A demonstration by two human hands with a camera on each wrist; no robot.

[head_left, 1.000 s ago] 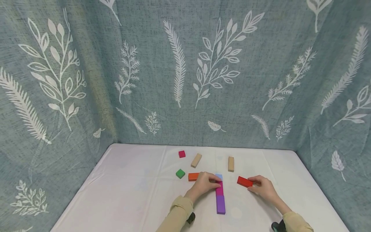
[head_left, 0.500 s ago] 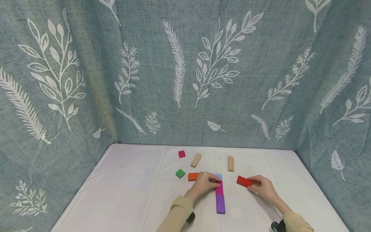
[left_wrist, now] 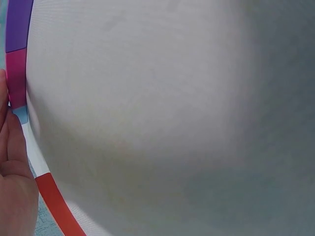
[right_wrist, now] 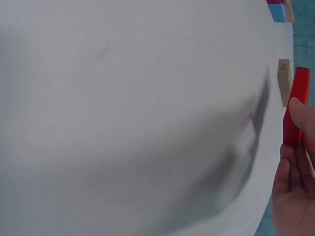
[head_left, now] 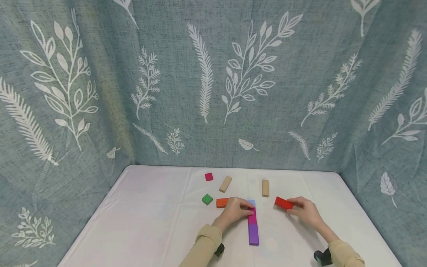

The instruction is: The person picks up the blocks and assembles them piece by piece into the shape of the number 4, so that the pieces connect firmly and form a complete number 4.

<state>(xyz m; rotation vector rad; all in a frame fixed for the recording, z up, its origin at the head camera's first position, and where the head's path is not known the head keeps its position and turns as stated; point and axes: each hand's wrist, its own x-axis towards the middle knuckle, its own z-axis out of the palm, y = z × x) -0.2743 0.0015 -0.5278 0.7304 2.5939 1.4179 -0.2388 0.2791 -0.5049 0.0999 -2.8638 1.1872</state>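
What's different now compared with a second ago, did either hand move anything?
The right hand, holding the red block, has lifted it off the table and carried it slightly away from the person. The left hand stays resting on the pink block in the row with the purple block; the orange block and the other loose blocks have not moved.

blocks (head_left: 252, 222) in line, table (head_left: 150, 222) centre

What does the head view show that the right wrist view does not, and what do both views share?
Only the head view shows the left hand on the row of blocks, the green cube, the purple block and the leaf-patterned curtain. Only the right wrist view shows a dark mark printed on the tan block. Both show the right hand holding the red block over the white table.
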